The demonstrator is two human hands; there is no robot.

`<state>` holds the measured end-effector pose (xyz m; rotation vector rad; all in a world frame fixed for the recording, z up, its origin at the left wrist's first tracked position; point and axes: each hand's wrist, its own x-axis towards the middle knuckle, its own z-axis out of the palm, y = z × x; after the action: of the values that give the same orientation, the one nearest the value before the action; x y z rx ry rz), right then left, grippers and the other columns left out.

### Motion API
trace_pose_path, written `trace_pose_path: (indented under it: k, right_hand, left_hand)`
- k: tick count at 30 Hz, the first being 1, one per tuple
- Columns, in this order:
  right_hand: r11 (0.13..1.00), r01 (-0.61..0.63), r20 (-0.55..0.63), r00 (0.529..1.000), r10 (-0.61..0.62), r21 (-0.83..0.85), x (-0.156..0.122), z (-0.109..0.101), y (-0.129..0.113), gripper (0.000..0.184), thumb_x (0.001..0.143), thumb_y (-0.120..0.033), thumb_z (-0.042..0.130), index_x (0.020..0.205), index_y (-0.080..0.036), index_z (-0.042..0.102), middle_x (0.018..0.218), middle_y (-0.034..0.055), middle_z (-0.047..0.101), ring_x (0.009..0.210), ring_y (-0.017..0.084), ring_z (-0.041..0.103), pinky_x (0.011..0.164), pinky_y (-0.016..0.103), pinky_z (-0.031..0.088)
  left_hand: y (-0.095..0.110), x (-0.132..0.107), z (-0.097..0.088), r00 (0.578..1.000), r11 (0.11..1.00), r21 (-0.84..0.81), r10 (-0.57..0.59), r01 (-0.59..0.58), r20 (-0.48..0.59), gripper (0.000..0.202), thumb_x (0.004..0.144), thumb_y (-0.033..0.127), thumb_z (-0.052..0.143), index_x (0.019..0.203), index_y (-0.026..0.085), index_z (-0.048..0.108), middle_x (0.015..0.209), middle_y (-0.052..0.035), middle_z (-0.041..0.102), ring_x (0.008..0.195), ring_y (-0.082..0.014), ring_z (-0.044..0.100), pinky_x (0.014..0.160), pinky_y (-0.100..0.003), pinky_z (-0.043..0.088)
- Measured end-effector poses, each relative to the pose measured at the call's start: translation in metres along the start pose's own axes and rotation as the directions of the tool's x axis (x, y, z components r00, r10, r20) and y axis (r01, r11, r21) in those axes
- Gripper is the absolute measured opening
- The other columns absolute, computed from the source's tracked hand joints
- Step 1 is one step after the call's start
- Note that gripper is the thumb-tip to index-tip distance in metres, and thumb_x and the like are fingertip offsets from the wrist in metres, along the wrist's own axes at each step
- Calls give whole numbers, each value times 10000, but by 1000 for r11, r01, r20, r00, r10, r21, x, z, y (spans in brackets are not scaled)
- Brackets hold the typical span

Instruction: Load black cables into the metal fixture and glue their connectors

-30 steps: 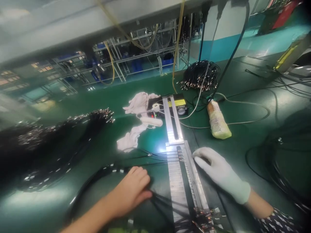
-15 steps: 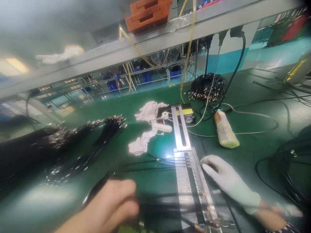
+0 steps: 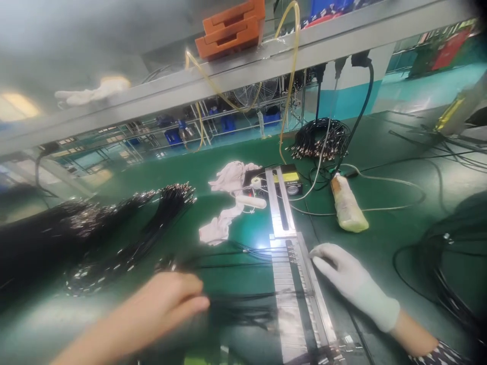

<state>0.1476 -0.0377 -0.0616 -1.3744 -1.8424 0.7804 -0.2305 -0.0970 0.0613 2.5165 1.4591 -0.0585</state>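
Observation:
My left hand (image 3: 173, 299), bare and somewhat blurred, has its fingers wrapped round a bunch of black cables (image 3: 243, 309). The cables run rightward across a long slotted metal fixture (image 3: 291, 314). Farther up the fixture, several thin black cables (image 3: 251, 249) lie across it, their small metal ends lined up over the dark slot. My right hand (image 3: 352, 284) wears a white glove. Its thumb and index finger come together at the fixture's right edge; anything pinched between the fingertips is too small to make out.
Black cable bundles (image 3: 167, 203) with metal tips lie at left; a coiled bundle (image 3: 319, 139) sits behind. Loose white gloves (image 3: 228, 177), a black box (image 3: 292, 177) and a wrapped tool handle (image 3: 348, 205) stand around the fixture. A metal beam (image 3: 152, 91) crosses above.
My left hand has moved slightly left and down, still gripping the black cables, and the cables have shifted over the fixture. My right hand stays at the fixture's edge. The view has shifted slightly.

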Motion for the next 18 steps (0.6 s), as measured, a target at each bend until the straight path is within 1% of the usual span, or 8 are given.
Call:
trace_pose_path:
  k: [1,3,5,6,8,11,15,18]
  right_hand:
    - [1000,-1,0,1000,1,5,0,0,0,268,909,-435,510,832,-237,673,918,53,698,889,259,657,847,434,547]
    - [1000,-2,-3,1000,2,16,1,0,0,264,909,-423,509,841,-230,676,924,57,698,897,259,656,862,436,542]
    - [1000,-8,-11,1000,8,31,0,-1,0,266,916,-418,502,859,-223,675,937,62,699,910,257,658,876,430,541]
    - [999,-11,-14,1000,11,40,0,-1,0,273,924,-420,493,875,-220,673,948,64,699,921,254,660,882,423,542]
    - [998,-9,-6,1000,9,62,-4,-2,-1,292,945,-430,473,909,-218,670,974,65,699,947,245,662,894,401,546]
    - [996,20,53,998,-25,92,-13,-3,-5,275,954,-426,491,927,-226,678,1020,64,694,985,233,657,910,378,548]
    - [991,60,112,991,-74,124,-21,-2,-7,218,945,-369,529,890,-228,686,1059,82,688,1026,244,637,943,407,533]
    - [988,-8,133,991,-13,154,-20,-1,-6,239,951,-380,510,945,-223,689,1050,76,683,1001,238,641,933,403,536]
  left_hand:
    - [-1,13,18,998,997,46,59,-60,22,418,1010,430,429,674,202,529,643,30,587,558,-128,537,556,-233,362]
    - [-5,33,51,988,979,142,149,-143,-30,445,1024,448,367,695,197,530,670,8,589,590,-150,532,607,-266,368]
    - [-10,43,75,979,971,152,193,-183,-59,452,1025,460,351,707,191,526,718,-4,597,637,-157,535,646,-271,384]
    - [-12,46,81,980,974,132,191,-182,-62,442,1025,456,352,723,190,534,741,-7,600,661,-158,537,660,-268,392]
    - [-15,46,83,985,986,47,165,-163,-47,389,1027,422,368,789,193,573,776,-4,611,694,-154,548,689,-258,409]
    - [-15,44,73,993,975,-188,121,-117,11,272,1021,325,407,911,217,631,823,4,636,764,-144,586,758,-245,436]
    - [-13,48,65,994,853,-522,46,11,96,237,979,277,477,847,196,656,877,-10,631,832,-143,615,771,-230,473]
    - [-16,56,65,995,808,-584,-19,72,96,224,971,289,489,844,189,644,875,-10,637,843,-152,614,791,-252,483]
